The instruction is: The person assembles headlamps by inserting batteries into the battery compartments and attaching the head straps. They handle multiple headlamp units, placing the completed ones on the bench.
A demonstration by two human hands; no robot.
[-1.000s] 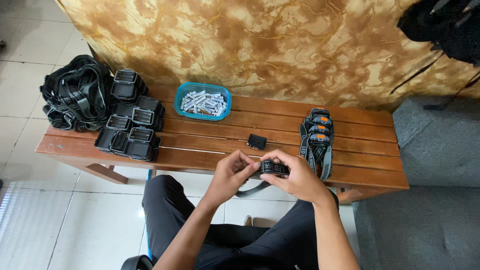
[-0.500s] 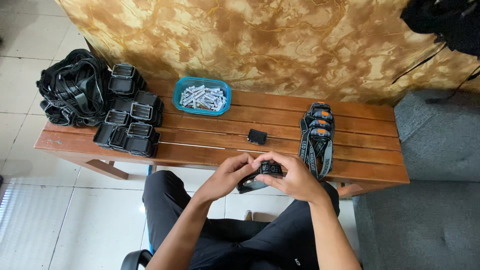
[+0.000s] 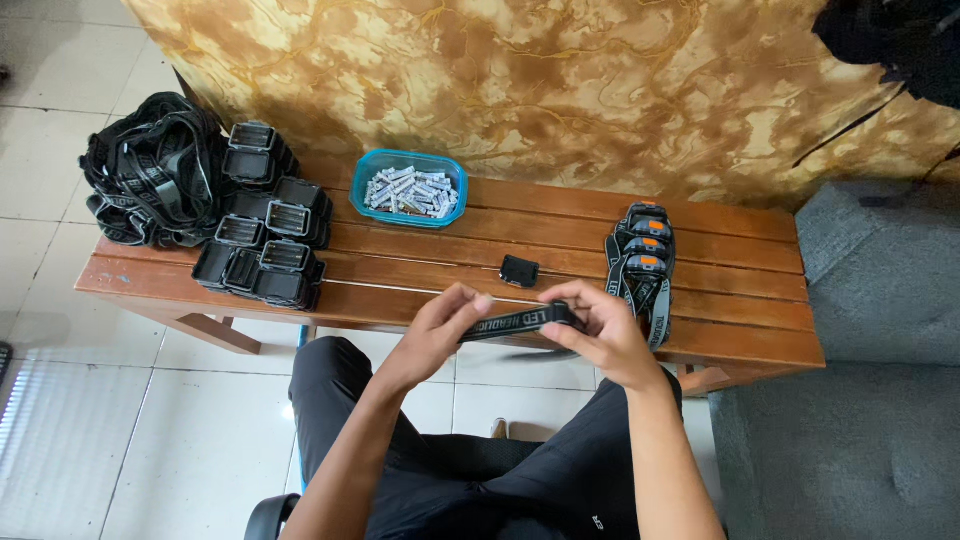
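Both hands are working just above the front edge of the wooden bench [image 3: 740,345], and between them they are stretching a black elastic strap [image 3: 515,322] with pale lettering, pulled out flat and nearly level. The left hand [image 3: 435,335] is pinching the strap's left end, thumb and fingertips closed tight on it, the other fingers curled underneath. The right hand [image 3: 600,335] is gripping the right end, fingers folded around the strap and around a small dark part that is mostly hidden in the palm, so what it is cannot be told. Just behind the strap, near the middle of the bench, a small black lamp body [image 3: 519,270] is lying by itself, apart from both hands. Toward the right end, close beside the right hand, a row of finished headlamps [image 3: 640,260] with orange buttons and grey straps is running from the back edge toward the front. At the back edge, left of centre, a blue tray [image 3: 358,190] is sitting full of small silvery batteries [image 3: 413,192]. On the left end a cluster of open black housings [image 3: 262,250] is crowding the slats, and beyond them, hanging over the left back corner, a heap of black straps [image 3: 150,175] is lying tangled. The person is sitting with dark trousers [image 3: 480,490] below the bench's front edge.
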